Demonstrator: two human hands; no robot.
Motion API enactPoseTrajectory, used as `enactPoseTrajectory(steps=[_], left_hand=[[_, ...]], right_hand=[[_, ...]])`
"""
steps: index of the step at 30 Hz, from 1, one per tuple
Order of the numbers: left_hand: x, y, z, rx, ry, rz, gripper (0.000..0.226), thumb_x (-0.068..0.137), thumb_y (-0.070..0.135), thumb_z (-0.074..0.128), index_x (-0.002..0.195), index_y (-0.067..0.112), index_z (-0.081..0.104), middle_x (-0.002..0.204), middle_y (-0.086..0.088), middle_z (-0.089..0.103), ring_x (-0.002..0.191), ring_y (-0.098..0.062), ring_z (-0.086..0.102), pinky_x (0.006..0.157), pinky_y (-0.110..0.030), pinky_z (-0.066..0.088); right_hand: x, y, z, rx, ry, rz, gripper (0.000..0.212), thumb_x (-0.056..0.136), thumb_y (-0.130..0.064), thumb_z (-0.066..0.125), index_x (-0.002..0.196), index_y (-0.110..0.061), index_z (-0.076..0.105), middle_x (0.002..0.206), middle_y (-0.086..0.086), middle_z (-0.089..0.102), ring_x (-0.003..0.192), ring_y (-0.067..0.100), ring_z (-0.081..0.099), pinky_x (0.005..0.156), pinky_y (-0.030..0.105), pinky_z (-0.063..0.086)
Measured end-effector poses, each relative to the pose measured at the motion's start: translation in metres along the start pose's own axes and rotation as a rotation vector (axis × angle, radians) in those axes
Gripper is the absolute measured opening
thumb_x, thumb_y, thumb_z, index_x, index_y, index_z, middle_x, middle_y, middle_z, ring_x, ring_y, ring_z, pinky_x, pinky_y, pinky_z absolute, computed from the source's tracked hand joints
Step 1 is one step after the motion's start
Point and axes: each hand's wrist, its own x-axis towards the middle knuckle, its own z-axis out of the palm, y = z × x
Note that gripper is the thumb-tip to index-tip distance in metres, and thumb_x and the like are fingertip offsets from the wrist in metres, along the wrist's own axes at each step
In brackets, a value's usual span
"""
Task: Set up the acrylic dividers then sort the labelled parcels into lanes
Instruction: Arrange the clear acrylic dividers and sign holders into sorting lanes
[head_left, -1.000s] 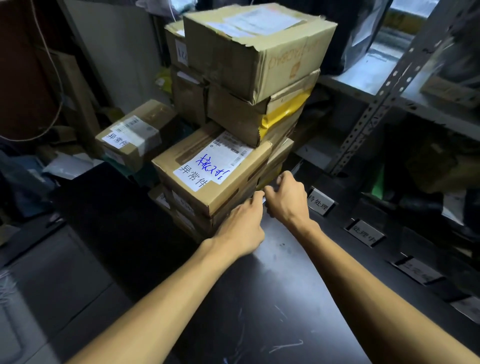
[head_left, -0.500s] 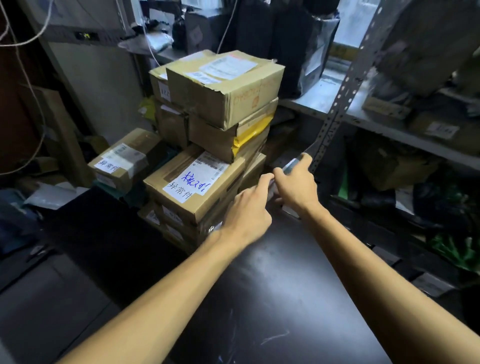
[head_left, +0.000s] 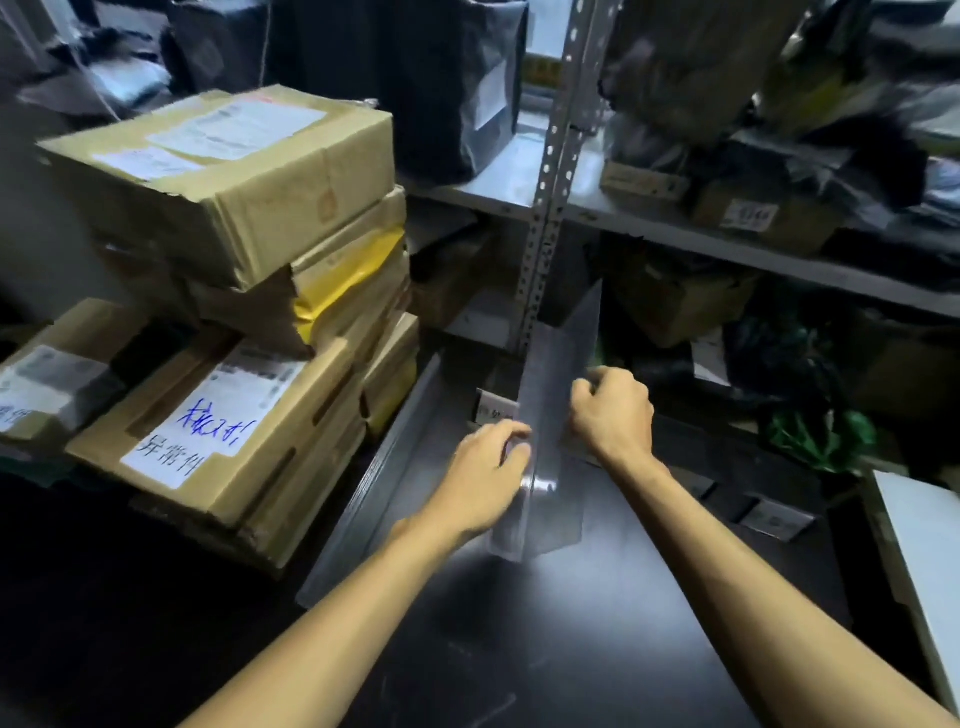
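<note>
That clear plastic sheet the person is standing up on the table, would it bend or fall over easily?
The acrylic divider looks thin yet keeps straight edges, so probably stiff. Standing on edge, it likely tips once the left hand and right hand release. Its glossy surface may be slippery.

The counter was dark, glossy and scuffed. Between the hands an acrylic divider stood upright on it. Just left of the left hand a second divider stood on edge. Left of that rose a stack of cardboard parcels. Beyond the right hand, small label plates lay along the far edge.
</note>
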Motion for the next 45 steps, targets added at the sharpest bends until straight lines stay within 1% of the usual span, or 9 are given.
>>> enactPoseTrajectory(steps=[2,7,11,18,22,28,33,40,45], left_hand=[[0.015,-0.017,0.013,0.138,-0.055,-0.05,0.039,0.097,0.022,0.048,0.136,0.021,0.054,0.138,-0.001,0.053,0.13,-0.02,0.047,0.11,-0.036,0.037],[0.046,-0.05,0.042,0.248,-0.243,-0.157,0.048,0.096,0.016,0.046,0.143,0.018,0.049,0.143,-0.004,0.048,0.134,-0.022,0.045,0.112,-0.031,0.036],[0.061,-0.067,0.063,0.358,-0.325,-0.114,0.049,0.095,0.009,0.043,0.143,0.016,0.047,0.145,-0.001,0.046,0.134,-0.024,0.042,0.113,-0.036,0.034],[0.09,-0.09,0.078,0.625,-0.378,0.048,0.053,0.091,0.014,0.043,0.144,0.023,0.042,0.158,0.006,0.027,0.139,-0.025,0.027,0.113,-0.034,0.023],[0.101,-0.097,0.089,0.668,-0.486,0.055,0.043,0.091,0.017,0.044,0.133,0.018,0.052,0.144,0.0,0.045,0.136,-0.027,0.031,0.114,-0.036,0.022],[0.104,-0.108,0.099,0.661,-0.538,0.084,0.046,0.094,0.022,0.043,0.139,0.018,0.049,0.142,-0.007,0.042,0.134,-0.03,0.033,0.114,-0.036,0.022],[0.103,-0.113,0.095,0.656,-0.56,0.106,0.046,0.092,0.022,0.045,0.138,0.02,0.051,0.139,-0.004,0.044,0.133,-0.027,0.035,0.112,-0.035,0.024],[0.097,-0.118,0.091,0.643,-0.549,0.155,0.043,0.091,0.022,0.045,0.132,0.02,0.058,0.138,0.0,0.045,0.132,-0.025,0.036,0.11,-0.034,0.027],[0.092,-0.122,0.086,0.617,-0.575,0.146,0.042,0.091,0.021,0.044,0.13,0.021,0.06,0.145,0.004,0.044,0.135,-0.023,0.034,0.109,-0.034,0.029]], right_hand=[[0.016,0.017,0.006,-0.013,-0.02,0.049,0.026,0.089,-0.018,0.047,0.091,-0.002,0.067,0.084,0.016,0.064,0.09,0.042,0.061,0.075,0.037,0.045],[0.046,0.046,0.028,-0.009,-0.042,0.101,0.025,0.089,-0.019,0.045,0.085,-0.004,0.065,0.085,0.015,0.065,0.086,0.039,0.058,0.072,0.035,0.039],[0.062,0.059,0.042,-0.004,-0.058,0.09,0.023,0.09,-0.017,0.045,0.09,-0.005,0.065,0.086,0.012,0.065,0.084,0.037,0.056,0.073,0.034,0.038],[0.08,0.073,0.07,-0.051,-0.129,0.083,0.018,0.09,-0.017,0.045,0.077,-0.008,0.054,0.083,0.016,0.062,0.082,0.043,0.054,0.069,0.035,0.035],[0.08,0.082,0.084,-0.105,-0.164,0.098,0.016,0.091,-0.016,0.045,0.086,-0.007,0.058,0.095,0.02,0.067,0.093,0.045,0.058,0.071,0.036,0.037],[0.08,0.083,0.092,-0.127,-0.159,0.104,0.02,0.089,-0.017,0.046,0.088,-0.005,0.062,0.087,0.018,0.068,0.085,0.042,0.058,0.075,0.038,0.046],[0.074,0.083,0.091,-0.138,-0.173,0.135,0.017,0.088,-0.017,0.046,0.077,-0.006,0.055,0.077,0.013,0.063,0.074,0.036,0.052,0.066,0.033,0.036],[0.068,0.084,0.092,-0.146,-0.166,0.149,0.019,0.088,-0.019,0.047,0.081,-0.007,0.06,0.073,0.009,0.065,0.072,0.032,0.054,0.065,0.031,0.034],[0.066,0.084,0.087,-0.1,-0.201,0.177,0.03,0.088,-0.02,0.049,0.103,0.0,0.066,0.091,0.011,0.071,0.077,0.036,0.069,0.082,0.038,0.054]])
